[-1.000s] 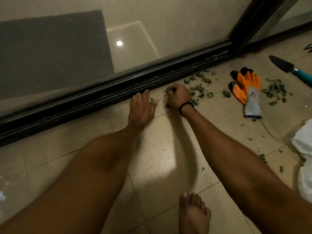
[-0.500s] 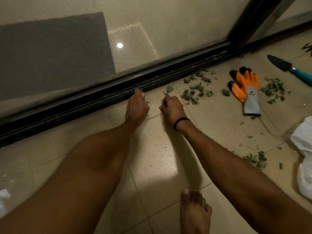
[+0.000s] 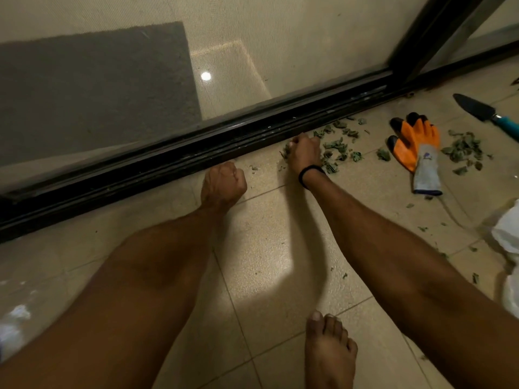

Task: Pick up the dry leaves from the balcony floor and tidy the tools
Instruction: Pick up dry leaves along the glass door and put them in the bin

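Dry green leaves lie scattered on the beige tiles beside the black door track. My right hand is curled on a clump of these leaves at the left edge of the pile, right by the track. My left hand is closed into a fist on the floor beside the track; whether it holds anything is hidden. A second leaf pile lies right of an orange and grey glove. A black trowel with a teal handle lies at the far right.
A white plastic bag sits at the right edge. Small leaf bits dot the tiles near my right forearm. My bare foot stands at the bottom. A mesh screen door rises behind the track.
My right hand moved forward and right into the leaf pile and closed on leaves. My left hand curled from reaching fingers into a fist near the track.
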The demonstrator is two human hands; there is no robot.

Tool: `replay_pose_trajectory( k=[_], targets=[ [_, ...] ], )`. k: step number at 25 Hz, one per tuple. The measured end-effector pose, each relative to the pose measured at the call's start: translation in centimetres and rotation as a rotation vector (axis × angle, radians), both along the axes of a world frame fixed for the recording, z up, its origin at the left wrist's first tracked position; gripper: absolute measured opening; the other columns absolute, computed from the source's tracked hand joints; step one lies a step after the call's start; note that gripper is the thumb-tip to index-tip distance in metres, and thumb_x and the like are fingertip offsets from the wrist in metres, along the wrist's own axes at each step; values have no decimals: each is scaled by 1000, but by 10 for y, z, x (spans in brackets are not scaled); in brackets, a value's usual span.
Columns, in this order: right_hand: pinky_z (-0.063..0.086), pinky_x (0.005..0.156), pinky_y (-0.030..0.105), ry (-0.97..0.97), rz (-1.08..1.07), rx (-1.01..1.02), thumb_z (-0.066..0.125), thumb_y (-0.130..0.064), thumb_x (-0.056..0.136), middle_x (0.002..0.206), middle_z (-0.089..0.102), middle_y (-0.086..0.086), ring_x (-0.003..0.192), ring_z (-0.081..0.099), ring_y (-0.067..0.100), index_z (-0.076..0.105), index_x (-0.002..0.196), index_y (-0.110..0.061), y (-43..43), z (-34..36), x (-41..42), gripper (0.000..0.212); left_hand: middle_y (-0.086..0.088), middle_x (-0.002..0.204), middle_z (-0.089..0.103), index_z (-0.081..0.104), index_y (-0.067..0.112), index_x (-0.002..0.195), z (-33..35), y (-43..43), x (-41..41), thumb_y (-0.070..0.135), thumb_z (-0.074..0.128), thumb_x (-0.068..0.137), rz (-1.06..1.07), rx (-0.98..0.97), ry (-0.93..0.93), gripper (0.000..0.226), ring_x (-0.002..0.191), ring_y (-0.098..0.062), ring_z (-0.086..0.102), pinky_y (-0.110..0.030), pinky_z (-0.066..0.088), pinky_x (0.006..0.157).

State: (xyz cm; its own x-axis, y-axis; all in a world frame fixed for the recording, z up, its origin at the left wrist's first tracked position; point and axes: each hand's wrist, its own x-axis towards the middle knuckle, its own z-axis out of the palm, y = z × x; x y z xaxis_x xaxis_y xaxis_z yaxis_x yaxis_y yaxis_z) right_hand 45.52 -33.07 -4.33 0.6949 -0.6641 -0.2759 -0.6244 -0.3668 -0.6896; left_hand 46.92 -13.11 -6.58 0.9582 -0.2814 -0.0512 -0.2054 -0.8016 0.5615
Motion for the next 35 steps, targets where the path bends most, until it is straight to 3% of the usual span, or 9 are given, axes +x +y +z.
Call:
replay_pose_trajectory(
  k=[5, 9, 13, 16, 18, 22, 29, 32, 35],
  targets=[
    [45, 93, 43, 25, 187, -85, 52, -27, 98, 124, 44, 15, 107, 47, 29, 51, 114, -9, 12, -17, -4, 24, -11, 84, 65, 62, 10, 93, -5, -11, 1, 57, 30, 103, -19, 99, 0, 58, 78, -28, 63, -37, 49, 66],
    [46, 86, 47, -79, 79, -17, 36, -27, 98, 104, 55, 9, 94, 54, 27, 51, 101, -17, 20, -20, -5, 18, -14, 107, 64, 53, 10, 119, -8, -19, -1, 49, 47, 102, -187, 63, 2, 42, 99, -29, 60, -42, 50, 86],
    [46, 87, 38, -14, 75, -12, 51, -19, 98, 105, 63, 13, 99, 58, 29, 62, 106, -7, 12, -20, -5, 18, -12, 107, 60, 53, 12, 120, -15, -32, -8, 36, 51, 103, -226, 57, -48, 30, 101, -27, 55, -38, 45, 88],
    [51, 62, 25, -197, -156, 559, 53, -16, 100, 77, 58, 4, 68, 57, 14, 60, 88, -12, 11, -13, -5, 15, -3, 95, 50, 51, 15, 105, -24, -37, -13, 30, 45, 105, -181, 77, -115, 16, 91, -22, 51, -34, 41, 83],
    [46, 51, 18, -310, -328, 945, 49, -4, 99, 73, 54, 6, 57, 50, 10, 57, 88, -7, 11, -7, -3, 14, 0, 93, 45, 50, 16, 102, -23, -41, -13, 27, 44, 105, -95, 46, -87, 13, 89, -21, 50, -34, 40, 84],
    [46, 47, 17, -367, -422, 1190, 41, 4, 93, 80, 58, 14, 56, 50, 12, 54, 105, 5, 7, 0, -2, 19, -4, 91, 50, 48, 15, 101, -19, -38, -13, 26, 34, 106, -6, -39, -66, 18, 85, -21, 48, -35, 42, 78],
    [35, 45, 19, -289, -359, 987, 46, -9, 93, 66, 50, 2, 50, 44, 9, 66, 97, -5, 8, 1, -6, 20, -8, 83, 48, 43, 10, 98, -22, 5, -5, 2, 36, 99, -2, -72, -79, 11, 77, -21, 46, -39, 40, 67],
    [41, 46, 25, -189, -167, 594, 57, -34, 95, 65, 57, 1, 52, 50, 11, 69, 90, -6, 14, -6, -4, 31, -13, 95, 55, 50, 6, 110, -16, 15, -5, -5, 40, 92, 1, -95, -31, 23, 86, -25, 51, -37, 43, 75],
    [52, 68, 40, -122, 24, 224, 58, -40, 95, 78, 68, 15, 70, 61, 24, 67, 83, -1, 28, -15, 1, 42, -17, 123, 54, 45, 7, 140, -13, 17, -6, -9, 44, 88, -50, -9, 19, 54, 114, -29, 51, -33, 41, 96]
  ],
)
